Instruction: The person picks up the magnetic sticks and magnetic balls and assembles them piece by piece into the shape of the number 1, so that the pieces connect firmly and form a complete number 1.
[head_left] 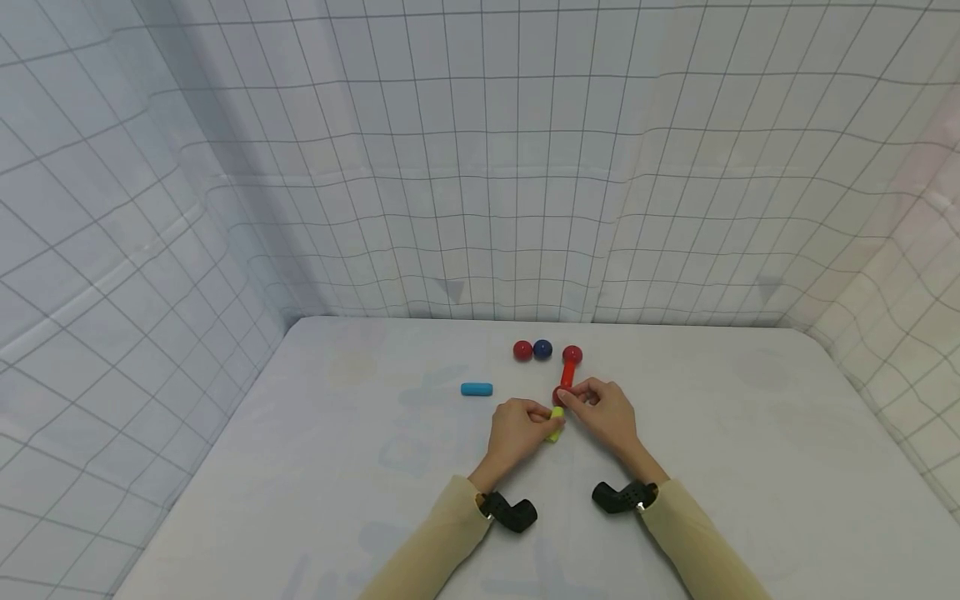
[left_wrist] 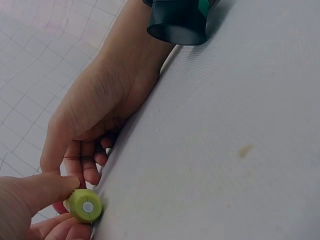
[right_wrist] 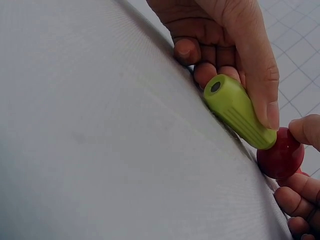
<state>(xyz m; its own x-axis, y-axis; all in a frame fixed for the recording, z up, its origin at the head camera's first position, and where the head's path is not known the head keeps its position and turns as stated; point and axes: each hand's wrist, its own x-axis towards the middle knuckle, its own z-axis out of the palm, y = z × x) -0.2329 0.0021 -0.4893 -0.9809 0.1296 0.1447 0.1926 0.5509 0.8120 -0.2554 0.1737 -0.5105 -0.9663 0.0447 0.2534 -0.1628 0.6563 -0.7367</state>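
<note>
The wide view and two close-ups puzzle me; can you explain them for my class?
These are a person's bare left hand and right hand. The wide picture is from a head camera looking forward and down; the close-ups are from a black camera on each wrist. On the white table lie a blue rod, a loose red ball and a dark blue ball. The left hand's grip is on a lime rod; the right hand holds the near red ball at one end of a red rod.

Yellow-green rod (right_wrist: pixel 237 111), dark red balls (right_wrist: pixel 280 156), bright red rod (head_left: pixel 568 374), blue rod (head_left: pixel 477 389), navy ball (head_left: pixel 543 349), grey-gridded white cloth (head_left: pixel 502 196)
</note>
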